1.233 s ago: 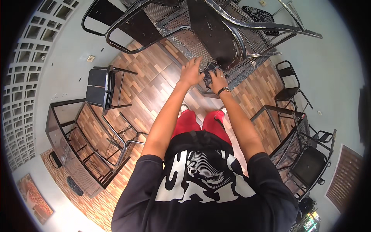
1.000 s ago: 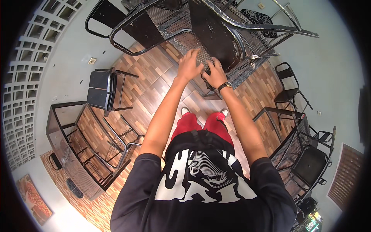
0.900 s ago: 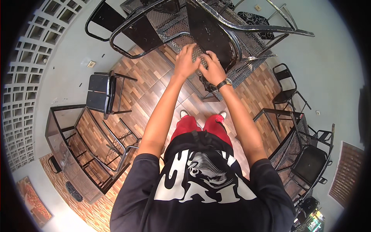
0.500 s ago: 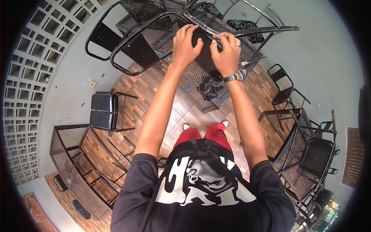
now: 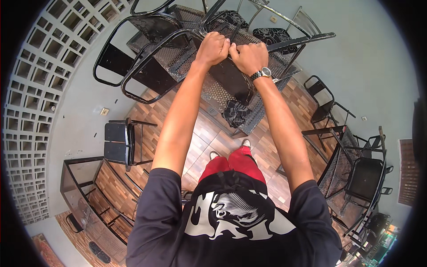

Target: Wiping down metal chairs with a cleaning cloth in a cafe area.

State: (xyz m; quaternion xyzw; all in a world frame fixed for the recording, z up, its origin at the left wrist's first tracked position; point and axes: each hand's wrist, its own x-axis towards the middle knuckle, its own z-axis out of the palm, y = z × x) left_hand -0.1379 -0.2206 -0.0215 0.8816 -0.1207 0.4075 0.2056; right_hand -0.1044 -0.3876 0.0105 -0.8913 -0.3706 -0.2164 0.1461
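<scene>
A worn black metal chair (image 5: 296, 41) lies tipped over on a table with a perforated metal top (image 5: 259, 113). My left hand (image 5: 213, 48) is closed around its frame, knuckles up. Close beside it, my right hand (image 5: 251, 58), with a watch on the wrist, is wrapped over the same part of the frame. The thumbs nearly meet. The fingertips of both hands are hidden under the bar. Below my hands is the chair's dark scuffed panel (image 5: 231, 79). A dark patterned cloth (image 5: 235, 114) rests near the table's closest corner.
More black chairs crowd the table, one with a patterned seat (image 5: 278, 38). Folded black chairs (image 5: 119, 141) lean by the left wall. A metal-framed table (image 5: 84, 175) stands at lower left. Several chairs (image 5: 364, 178) stand at right, with another chair (image 5: 322, 102) by the wall.
My fingers have gone from loosely curled on the bar to wrapped tightly around it. Both hands are closer together and slightly lower. My feet have moved closer together, and the view has shifted a little.
</scene>
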